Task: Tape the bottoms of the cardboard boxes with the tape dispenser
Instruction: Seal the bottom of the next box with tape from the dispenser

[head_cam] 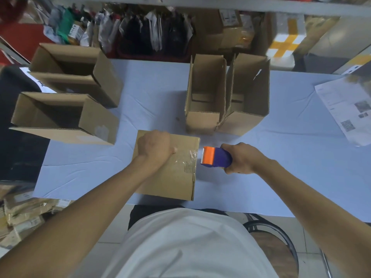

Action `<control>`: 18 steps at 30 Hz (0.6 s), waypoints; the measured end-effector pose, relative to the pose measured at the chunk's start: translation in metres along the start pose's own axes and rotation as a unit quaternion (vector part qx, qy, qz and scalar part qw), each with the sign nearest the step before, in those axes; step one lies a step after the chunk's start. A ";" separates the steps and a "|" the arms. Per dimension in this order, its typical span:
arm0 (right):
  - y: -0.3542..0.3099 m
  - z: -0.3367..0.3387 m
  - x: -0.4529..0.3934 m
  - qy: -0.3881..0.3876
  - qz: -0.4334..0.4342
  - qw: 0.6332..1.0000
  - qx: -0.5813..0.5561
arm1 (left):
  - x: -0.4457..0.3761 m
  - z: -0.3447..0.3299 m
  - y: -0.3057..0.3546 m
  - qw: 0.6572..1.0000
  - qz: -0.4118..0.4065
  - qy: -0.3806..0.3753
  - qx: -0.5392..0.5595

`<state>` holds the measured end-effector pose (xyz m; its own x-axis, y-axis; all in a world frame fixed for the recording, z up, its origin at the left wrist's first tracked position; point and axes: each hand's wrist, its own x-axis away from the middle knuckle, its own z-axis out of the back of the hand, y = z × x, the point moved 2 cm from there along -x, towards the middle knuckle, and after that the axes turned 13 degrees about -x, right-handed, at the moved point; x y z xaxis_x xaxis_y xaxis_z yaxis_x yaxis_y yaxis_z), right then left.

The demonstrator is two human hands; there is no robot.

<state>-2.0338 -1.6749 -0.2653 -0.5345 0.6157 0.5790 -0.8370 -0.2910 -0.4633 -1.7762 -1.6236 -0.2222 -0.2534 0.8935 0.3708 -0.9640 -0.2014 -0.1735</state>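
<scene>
box in work point(170, 173) lies bottom-up on the near part of the bench point(261, 187), flaps closed, so the seam faces up for taping. left hand point(155, 147) rests on top of it, fingers curled under, knuckles pressing down; judged to be pinning the flaps flat and keeping the box from sliding. whether it pinches anything cannot be told.

right hand point(240, 158) is wrapped around the purple body of the tape dispenser point(215, 157), orange cutter end pointing at the box's right edge, just beside it. a strip of clear tape point(186, 157) shines across the top toward that edge, wrinkled near the end. judged: a strip is near its finish at the edge, cut or wrap-over pending.

containers: two upright boxes point(226, 93) stand touching each other at the far middle of the bench, mouths up, nothing seen inside but their inner flaps. three open boxes point(66, 93) lie at the left, interiors dark, contents not discernible. a printed sheet point(347, 109) lies at the right edge.
</scene>
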 end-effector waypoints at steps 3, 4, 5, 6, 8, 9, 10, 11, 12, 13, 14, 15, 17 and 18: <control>-0.016 0.000 -0.012 -0.032 -0.040 0.998 0.040 | 0.006 -0.006 0.014 0.965 -0.256 0.042 0.046; -0.020 0.001 -0.015 -0.048 -0.057 0.994 0.078 | 0.009 -0.008 0.016 0.946 -0.316 0.039 0.056; -0.023 0.002 -0.018 -0.061 -0.072 0.990 0.105 | 0.011 -0.009 0.016 0.934 -0.348 0.041 0.067; -0.022 0.003 -0.019 -0.064 -0.087 0.989 0.104 | 0.012 -0.010 0.014 0.931 -0.355 0.045 0.068; -0.018 0.009 -0.020 -0.030 -0.101 0.993 0.042 | 0.013 -0.012 0.017 0.920 -0.382 0.081 0.007; -0.017 0.012 -0.019 0.007 -0.099 0.995 0.018 | 0.014 -0.016 0.020 0.909 -0.400 0.098 -0.061; -0.016 0.015 -0.016 0.049 -0.099 0.994 0.007 | 0.014 -0.019 0.025 0.905 -0.398 0.104 -0.112; -0.015 0.015 -0.013 0.089 -0.103 0.991 0.005 | 0.013 -0.020 0.031 0.912 -0.379 0.085 -0.132; -0.014 0.012 -0.009 0.126 -0.106 0.986 0.013 | 0.013 -0.018 0.037 0.922 -0.357 0.062 -0.137; -0.013 0.003 -0.006 0.159 -0.102 0.981 0.031 | 0.013 -0.017 0.044 0.931 -0.337 0.040 -0.136; -0.013 -0.008 -0.002 0.191 -0.087 0.977 0.049 | 0.013 -0.016 0.049 0.940 -0.317 0.017 -0.129; -0.015 -0.020 0.003 0.219 -0.064 0.972 0.057 | 0.013 -0.015 0.054 0.948 -0.296 0.001 -0.119; -0.017 -0.042 0.012 0.233 -0.041 0.971 0.047 | 0.014 -0.016 0.059 0.961 -0.260 -0.023 -0.095; -0.016 -0.051 0.016 0.220 -0.051 0.973 0.043 | 0.017 -0.017 0.058 0.965 -0.250 -0.026 -0.079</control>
<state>-2.0230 -1.6233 -0.2825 -0.3622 0.8931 0.2669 -0.9002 -0.2609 -0.3488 -1.8352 -1.6134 -0.2419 0.2330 0.8412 0.4879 -0.9436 0.3169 -0.0958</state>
